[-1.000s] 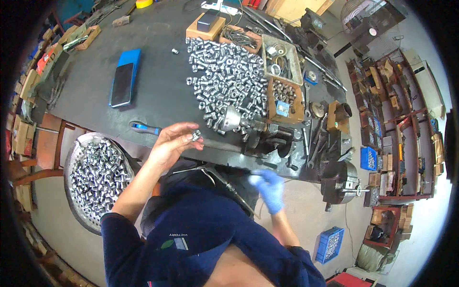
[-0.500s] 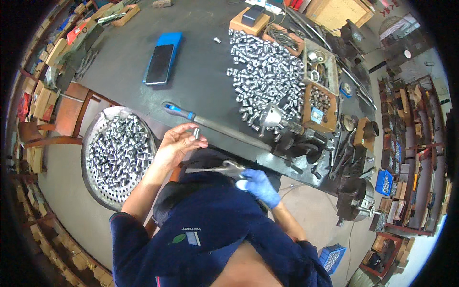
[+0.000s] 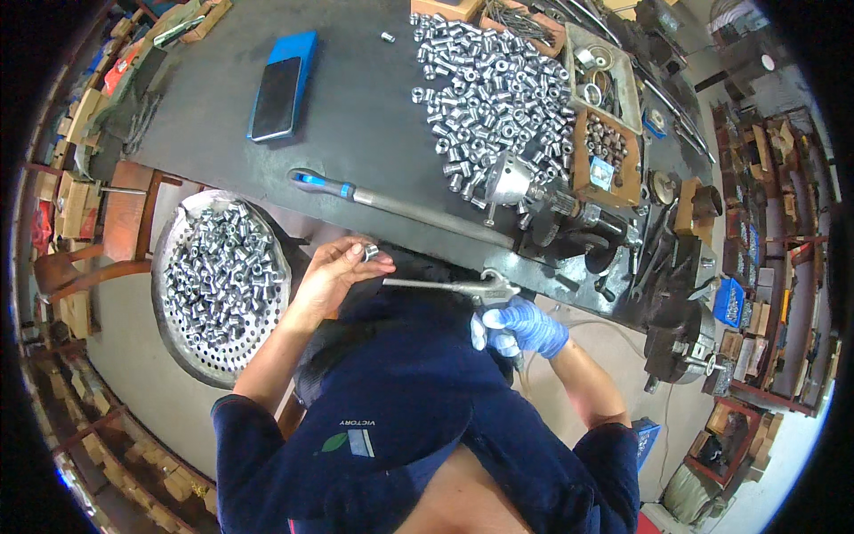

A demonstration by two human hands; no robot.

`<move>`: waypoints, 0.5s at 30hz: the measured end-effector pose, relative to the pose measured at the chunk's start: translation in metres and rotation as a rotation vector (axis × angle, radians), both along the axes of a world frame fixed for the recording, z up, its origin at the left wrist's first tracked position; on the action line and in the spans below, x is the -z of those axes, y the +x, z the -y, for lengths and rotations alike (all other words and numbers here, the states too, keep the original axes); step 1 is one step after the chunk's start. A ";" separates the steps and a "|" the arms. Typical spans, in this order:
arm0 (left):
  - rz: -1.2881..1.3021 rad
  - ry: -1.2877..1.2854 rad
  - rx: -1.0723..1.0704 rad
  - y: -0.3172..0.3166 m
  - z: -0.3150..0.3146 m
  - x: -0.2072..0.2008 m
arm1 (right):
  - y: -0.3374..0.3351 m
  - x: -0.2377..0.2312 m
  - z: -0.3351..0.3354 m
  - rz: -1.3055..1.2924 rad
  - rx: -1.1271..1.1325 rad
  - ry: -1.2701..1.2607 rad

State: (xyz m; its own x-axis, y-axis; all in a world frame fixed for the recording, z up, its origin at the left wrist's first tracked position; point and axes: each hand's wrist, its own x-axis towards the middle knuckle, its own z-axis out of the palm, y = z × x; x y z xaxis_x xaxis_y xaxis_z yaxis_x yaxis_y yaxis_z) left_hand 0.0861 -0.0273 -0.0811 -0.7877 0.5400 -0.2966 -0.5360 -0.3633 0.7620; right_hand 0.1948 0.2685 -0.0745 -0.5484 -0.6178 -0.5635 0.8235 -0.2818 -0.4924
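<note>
A small shiny metal sleeve [image 3: 370,253] is pinched between the thumb and fingers of my bare left hand [image 3: 334,274], in front of the bench edge. My right hand [image 3: 531,327], in a blue glove, is wrapped round the grip of a silver air blow gun [image 3: 487,287]. The gun's long thin nozzle points left, its tip just below and close to the sleeve. To the left of my left hand, a round perforated metal tray [image 3: 233,358] holds a heap of similar metal sleeves [image 3: 222,276].
On the dark bench [image 3: 356,89] lie a large pile of metal sleeves [image 3: 498,98], a file with a blue handle [image 3: 427,215] along the front edge, and a phone on a blue box [image 3: 277,98]. A chuck fixture [image 3: 511,182] and a parts box [image 3: 605,191] stand at right.
My right hand has moved right and lifted the blow gun, whose nozzle is now level near the sleeve. My left hand keeps its pinch, and the sleeve has been tilted. The view has shifted slightly.
</note>
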 end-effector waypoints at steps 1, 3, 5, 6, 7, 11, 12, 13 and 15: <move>-0.042 -0.056 -0.007 0.001 0.000 0.003 | 0.001 0.000 0.001 -0.083 0.015 0.119; -0.135 -0.173 0.000 0.001 0.001 0.007 | 0.001 -0.012 0.003 -0.150 0.076 0.271; -0.425 -0.527 0.086 0.001 0.002 0.008 | 0.001 -0.021 0.010 -0.191 0.101 0.415; -0.571 -0.700 0.127 0.001 0.002 0.007 | 0.002 -0.023 0.014 -0.205 0.105 0.469; -0.708 -0.901 0.118 0.000 0.001 0.001 | 0.002 -0.023 0.016 -0.219 0.110 0.523; -1.158 -0.945 0.223 -0.006 0.007 0.006 | -0.001 -0.012 0.016 -0.219 -0.029 0.708; -1.248 -0.936 0.259 -0.006 0.005 0.009 | -0.006 -0.013 0.018 -0.241 -0.077 0.743; -1.339 -0.924 0.295 -0.007 0.003 0.012 | -0.011 -0.017 0.022 -0.262 -0.124 0.778; -1.198 -0.964 0.459 -0.008 0.002 0.011 | -0.015 -0.026 0.024 -0.353 -0.188 0.807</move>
State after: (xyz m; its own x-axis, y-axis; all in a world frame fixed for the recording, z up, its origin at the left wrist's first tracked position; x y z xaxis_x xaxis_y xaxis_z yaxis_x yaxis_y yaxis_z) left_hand 0.0784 -0.0293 -0.0920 -0.6370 0.7708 -0.0104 0.5869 0.4937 0.6417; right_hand 0.1793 0.2443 -0.0488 -0.7017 -0.2039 -0.6826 0.5843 0.3835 -0.7152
